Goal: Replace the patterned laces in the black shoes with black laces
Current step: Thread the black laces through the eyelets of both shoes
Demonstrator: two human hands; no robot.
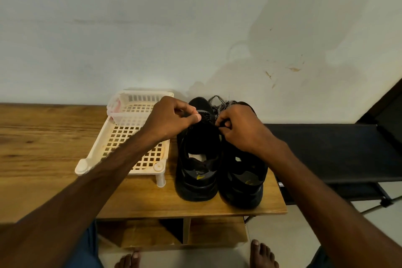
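Two black shoes stand side by side on a wooden table [43, 141] with visible grain, heels towards the viewer and toes towards a pale, stained wall. The left shoe [196, 159] and right shoe [241, 178] are chunky, with thick rounded soles and matte uppers.

Loose patterned laces [221, 104], woven in black-and-white rope, lie heaped at the far end, by the toes. Both forearms reach forward over the table.

The left hand [171, 118] pinches with thumb and forefinger at the left shoe's eyelets. The right hand [241, 130], fingers curled, pinches there too. Each grips the black lace [206, 118], which is hard to separate from the dark shoe.

To the left sits a white plastic lattice tray [128, 132] on short round legs. To the right is a black bench [326, 152].
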